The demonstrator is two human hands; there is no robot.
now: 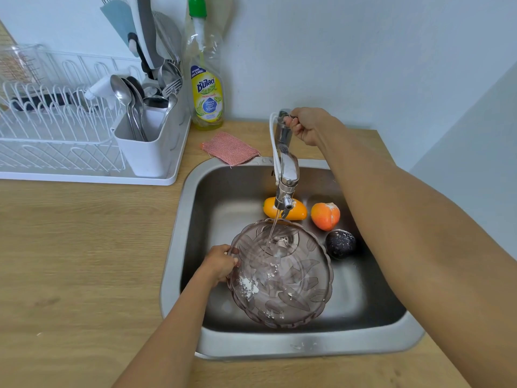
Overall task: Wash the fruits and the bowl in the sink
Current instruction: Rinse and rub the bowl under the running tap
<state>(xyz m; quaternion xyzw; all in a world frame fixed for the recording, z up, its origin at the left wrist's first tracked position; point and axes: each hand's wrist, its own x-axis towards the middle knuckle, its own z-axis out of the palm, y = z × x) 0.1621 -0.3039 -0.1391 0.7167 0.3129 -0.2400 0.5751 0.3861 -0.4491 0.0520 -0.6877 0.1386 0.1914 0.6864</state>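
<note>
A tinted see-through patterned bowl with white powder inside is held over the steel sink; my left hand grips its left rim. A thin stream of water runs from the faucet into the bowl. My right hand is closed on the faucet handle at the top. Three fruits lie at the back of the sink: a yellow-orange one partly behind the spout, an orange one, and a dark purple one dusted with white.
A pink scrub cloth lies on the wooden counter behind the sink. A dish soap bottle stands at the wall. A white dish rack with a cutlery holder fills the left.
</note>
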